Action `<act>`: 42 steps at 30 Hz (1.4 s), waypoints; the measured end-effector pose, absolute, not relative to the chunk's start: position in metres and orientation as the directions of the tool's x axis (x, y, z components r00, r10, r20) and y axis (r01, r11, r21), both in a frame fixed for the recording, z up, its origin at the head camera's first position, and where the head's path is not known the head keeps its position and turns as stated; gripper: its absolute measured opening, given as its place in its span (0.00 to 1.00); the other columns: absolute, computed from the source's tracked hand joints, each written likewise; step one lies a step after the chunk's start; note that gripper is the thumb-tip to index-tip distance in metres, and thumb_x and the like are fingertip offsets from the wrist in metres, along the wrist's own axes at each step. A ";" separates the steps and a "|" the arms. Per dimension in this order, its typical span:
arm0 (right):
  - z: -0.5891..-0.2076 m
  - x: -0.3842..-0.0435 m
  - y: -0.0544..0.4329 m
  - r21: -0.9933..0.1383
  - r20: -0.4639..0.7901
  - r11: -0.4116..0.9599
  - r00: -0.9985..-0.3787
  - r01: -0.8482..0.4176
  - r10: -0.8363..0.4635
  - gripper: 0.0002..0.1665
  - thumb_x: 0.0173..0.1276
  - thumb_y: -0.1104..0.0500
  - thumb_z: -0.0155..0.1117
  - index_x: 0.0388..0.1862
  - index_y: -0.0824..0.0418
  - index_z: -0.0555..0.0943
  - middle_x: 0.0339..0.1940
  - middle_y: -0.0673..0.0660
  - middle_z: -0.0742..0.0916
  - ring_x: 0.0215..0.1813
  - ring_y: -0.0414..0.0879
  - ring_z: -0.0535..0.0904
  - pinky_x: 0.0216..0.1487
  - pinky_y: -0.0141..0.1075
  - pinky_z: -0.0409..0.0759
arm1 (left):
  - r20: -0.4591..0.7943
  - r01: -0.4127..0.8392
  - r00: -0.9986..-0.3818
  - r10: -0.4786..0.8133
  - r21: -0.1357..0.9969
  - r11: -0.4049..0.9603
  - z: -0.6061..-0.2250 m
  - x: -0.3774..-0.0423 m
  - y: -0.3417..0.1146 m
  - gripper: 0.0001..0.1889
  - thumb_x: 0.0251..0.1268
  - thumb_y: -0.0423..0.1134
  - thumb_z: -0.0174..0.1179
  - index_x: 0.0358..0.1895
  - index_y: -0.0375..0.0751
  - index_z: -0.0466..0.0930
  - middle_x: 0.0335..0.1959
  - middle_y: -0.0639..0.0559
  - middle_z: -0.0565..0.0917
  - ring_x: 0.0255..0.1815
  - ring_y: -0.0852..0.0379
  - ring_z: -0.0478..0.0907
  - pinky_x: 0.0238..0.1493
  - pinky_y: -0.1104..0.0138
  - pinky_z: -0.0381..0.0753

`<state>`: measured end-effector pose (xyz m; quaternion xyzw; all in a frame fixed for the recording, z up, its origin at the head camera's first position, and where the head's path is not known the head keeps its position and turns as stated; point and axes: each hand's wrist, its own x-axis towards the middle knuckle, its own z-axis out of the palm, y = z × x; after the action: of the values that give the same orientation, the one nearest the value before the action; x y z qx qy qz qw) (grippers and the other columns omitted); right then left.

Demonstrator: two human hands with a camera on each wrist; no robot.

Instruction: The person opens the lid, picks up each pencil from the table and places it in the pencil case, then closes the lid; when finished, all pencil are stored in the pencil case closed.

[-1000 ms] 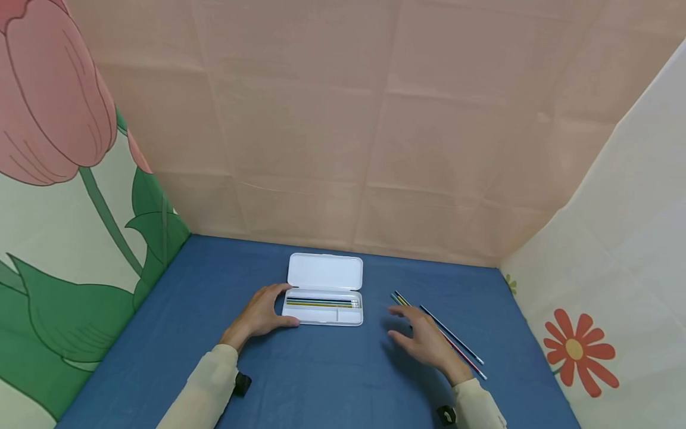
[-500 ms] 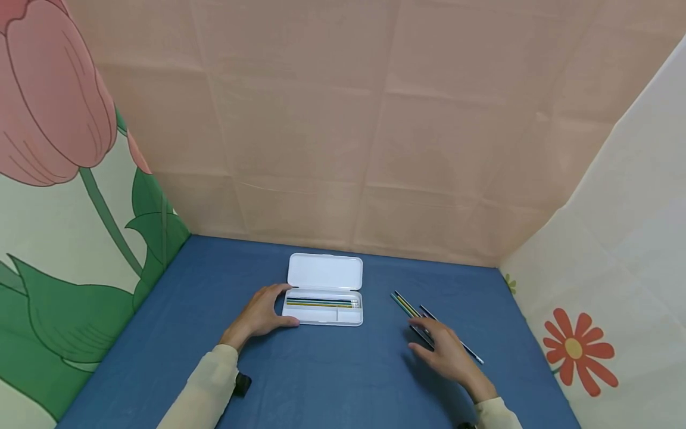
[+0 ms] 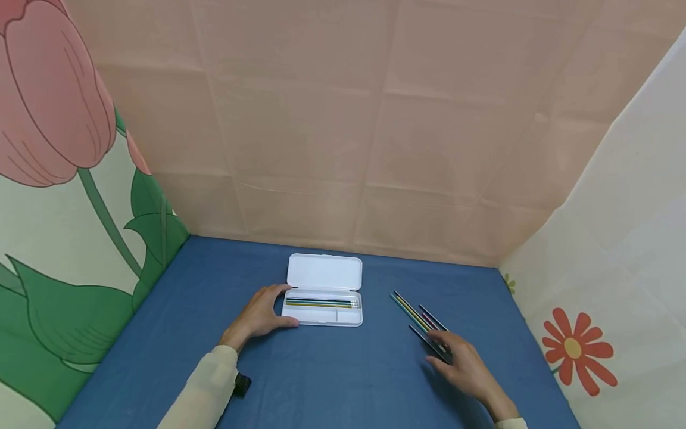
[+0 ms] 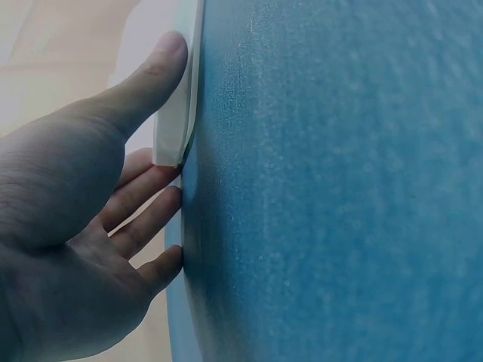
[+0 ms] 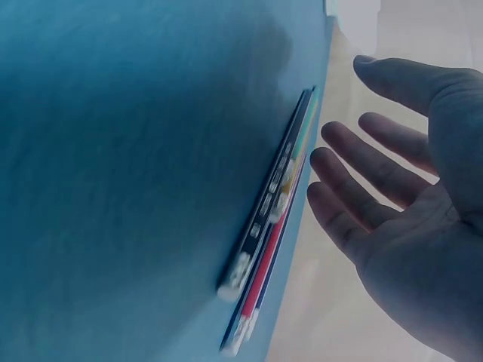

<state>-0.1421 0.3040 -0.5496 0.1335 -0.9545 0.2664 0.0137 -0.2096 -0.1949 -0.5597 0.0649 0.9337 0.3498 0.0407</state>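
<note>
A white pencil case lies with its lid folded back, and several pencils rest in its long compartment. My left hand holds the case by its left end, thumb at the front edge and fingers behind; the left wrist view shows the thumb against the side wall. My right hand hovers over a loose bunch of pencils, fingers spread and slightly bent, holding nothing. The right wrist view shows a black pencil and a red pencil with white ends, apart from the fingertips.
Blue cloth covers the table. A beige cloth wall stands behind, with a tulip-patterned panel on the left and a white flowered panel on the right.
My right hand has drawn back toward me and to the right along the loose pencils, uncovering their far ends. The left hand and the case stay where they were.
</note>
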 end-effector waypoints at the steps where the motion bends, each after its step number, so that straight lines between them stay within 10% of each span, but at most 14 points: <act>1: -0.550 -0.141 0.306 -0.509 0.089 0.824 -0.967 -0.250 -0.238 0.30 0.71 0.59 0.84 0.70 0.60 0.86 0.63 0.56 0.93 0.64 0.55 0.91 0.65 0.56 0.90 | -0.030 0.093 -0.988 0.149 0.656 0.749 -0.560 -0.209 -0.195 0.51 0.59 0.55 0.88 0.83 0.39 0.74 0.82 0.33 0.77 0.83 0.29 0.73 0.83 0.30 0.72; 42: -0.566 -0.128 0.331 -0.556 -0.052 0.824 -0.985 -0.107 -0.162 0.15 0.70 0.71 0.79 0.53 0.59 0.91 0.34 0.45 0.86 0.33 0.31 0.75 0.35 0.31 0.78 | -0.020 0.093 -0.990 0.142 0.666 0.740 -0.558 -0.206 -0.194 0.51 0.59 0.53 0.88 0.82 0.38 0.74 0.82 0.33 0.77 0.83 0.29 0.73 0.84 0.30 0.71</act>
<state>-0.1284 0.3310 -0.5655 0.0705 -0.9539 0.2878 -0.0485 -0.2058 -0.1937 -0.5575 0.0631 0.9321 0.3549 0.0348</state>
